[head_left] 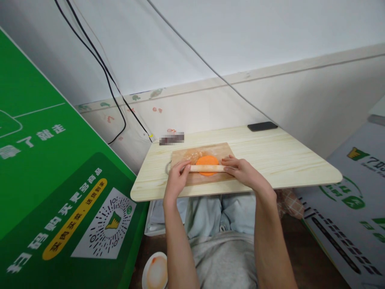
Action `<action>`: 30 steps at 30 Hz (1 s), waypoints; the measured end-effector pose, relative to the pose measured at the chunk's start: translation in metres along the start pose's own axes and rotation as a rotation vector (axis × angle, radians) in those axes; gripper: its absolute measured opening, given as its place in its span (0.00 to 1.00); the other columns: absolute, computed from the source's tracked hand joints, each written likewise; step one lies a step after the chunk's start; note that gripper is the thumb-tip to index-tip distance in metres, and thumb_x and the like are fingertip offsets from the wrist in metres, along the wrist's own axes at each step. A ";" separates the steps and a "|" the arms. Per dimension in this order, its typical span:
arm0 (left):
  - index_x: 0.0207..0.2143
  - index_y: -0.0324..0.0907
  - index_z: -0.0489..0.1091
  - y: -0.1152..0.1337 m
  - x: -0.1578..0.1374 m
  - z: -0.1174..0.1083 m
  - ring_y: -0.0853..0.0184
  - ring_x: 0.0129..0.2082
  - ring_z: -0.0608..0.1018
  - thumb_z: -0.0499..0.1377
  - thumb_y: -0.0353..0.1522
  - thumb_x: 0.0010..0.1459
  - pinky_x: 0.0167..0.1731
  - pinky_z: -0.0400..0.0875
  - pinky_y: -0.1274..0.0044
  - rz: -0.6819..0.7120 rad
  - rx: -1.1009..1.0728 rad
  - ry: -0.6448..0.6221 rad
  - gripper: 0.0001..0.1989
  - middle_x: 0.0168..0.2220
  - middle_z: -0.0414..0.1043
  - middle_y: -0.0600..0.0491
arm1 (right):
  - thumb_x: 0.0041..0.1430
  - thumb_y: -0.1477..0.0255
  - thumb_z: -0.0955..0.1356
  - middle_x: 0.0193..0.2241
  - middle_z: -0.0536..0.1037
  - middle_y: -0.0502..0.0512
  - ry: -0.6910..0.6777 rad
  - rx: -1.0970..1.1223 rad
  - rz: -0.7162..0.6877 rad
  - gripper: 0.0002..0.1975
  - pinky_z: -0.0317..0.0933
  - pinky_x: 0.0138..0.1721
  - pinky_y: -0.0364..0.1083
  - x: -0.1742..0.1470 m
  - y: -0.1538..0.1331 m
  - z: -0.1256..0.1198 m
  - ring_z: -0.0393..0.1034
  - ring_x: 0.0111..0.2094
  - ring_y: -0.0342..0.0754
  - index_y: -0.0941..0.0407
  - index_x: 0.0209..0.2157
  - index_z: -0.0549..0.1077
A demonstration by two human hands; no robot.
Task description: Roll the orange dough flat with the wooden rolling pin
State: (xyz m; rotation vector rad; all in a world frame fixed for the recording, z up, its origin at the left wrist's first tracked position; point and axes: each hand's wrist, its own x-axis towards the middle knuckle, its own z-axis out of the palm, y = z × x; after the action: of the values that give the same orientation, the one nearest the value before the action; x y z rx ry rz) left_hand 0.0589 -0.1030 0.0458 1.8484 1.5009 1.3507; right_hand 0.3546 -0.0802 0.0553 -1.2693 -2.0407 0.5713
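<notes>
A pale wooden rolling pin [207, 168] lies crosswise over a flat, round sheet of orange dough [207, 160]. My left hand [178, 176] is closed on the pin's left end, and my right hand [237, 169] holds its right end with some fingers stretched forward. Under the dough is a wooden cutting board [222, 149] with a floury smear on its far left part and a metal ring handle at its left side. The middle of the dough is hidden by the pin.
The board rests on a light wood table [294, 160]. A black phone [262, 126] lies at the back right, and a blurred-out item [171, 139] at the back left. Below on the left is a stained white bowl [155, 271]. Green panel [72, 168] left; cables hang along the wall.
</notes>
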 end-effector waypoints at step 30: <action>0.49 0.43 0.80 -0.005 0.010 0.021 0.57 0.53 0.82 0.53 0.35 0.73 0.59 0.76 0.64 -0.050 0.112 0.249 0.16 0.51 0.83 0.44 | 0.56 0.71 0.72 0.48 0.86 0.56 -0.002 0.221 0.154 0.05 0.70 0.56 0.53 0.003 -0.019 -0.009 0.80 0.51 0.57 0.53 0.36 0.81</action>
State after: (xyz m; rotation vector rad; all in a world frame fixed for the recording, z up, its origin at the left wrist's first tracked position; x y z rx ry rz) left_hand 0.0736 -0.0870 0.0363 1.7462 1.7669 1.5477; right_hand 0.3484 -0.0854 0.0747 -1.2984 -1.8333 0.8453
